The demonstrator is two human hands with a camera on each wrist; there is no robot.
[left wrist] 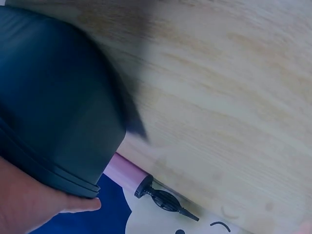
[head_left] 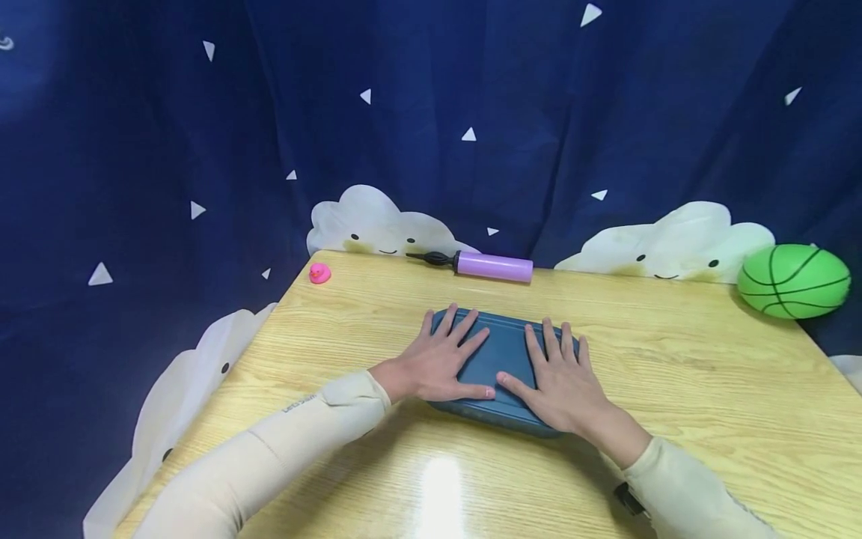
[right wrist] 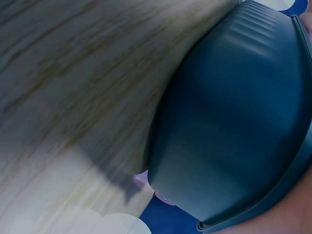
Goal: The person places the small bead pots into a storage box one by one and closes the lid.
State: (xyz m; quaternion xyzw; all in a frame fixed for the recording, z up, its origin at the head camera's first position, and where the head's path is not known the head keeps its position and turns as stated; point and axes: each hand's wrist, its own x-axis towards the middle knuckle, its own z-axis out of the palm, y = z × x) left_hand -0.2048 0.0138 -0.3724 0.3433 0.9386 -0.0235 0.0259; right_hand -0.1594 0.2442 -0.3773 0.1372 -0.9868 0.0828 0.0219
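A dark blue-teal lidded plastic box (head_left: pixel 494 352) stands on the table in front of me. My left hand (head_left: pixel 438 367) lies flat on the left part of its lid, fingers spread. On the right part rests my right hand (head_left: pixel 566 389), also spread, its thumb pointing towards the left thumb. The left wrist view shows the smooth side of the box (left wrist: pixel 53 97) with a thumb or finger of the left hand (left wrist: pixel 29 204) along the lid's edge. Ribs mark one end of the box (right wrist: pixel 234 107) in the right wrist view.
A purple hand pump (head_left: pixel 494 267) with a black nozzle lies at the table's back edge. A pink rubber duck (head_left: pixel 319 273) sits at the back left corner, and a green basketball (head_left: pixel 795 281) at the back right. Behind the table (head_left: pixel 707 374) hangs a dark blue curtain (head_left: pixel 417 97).
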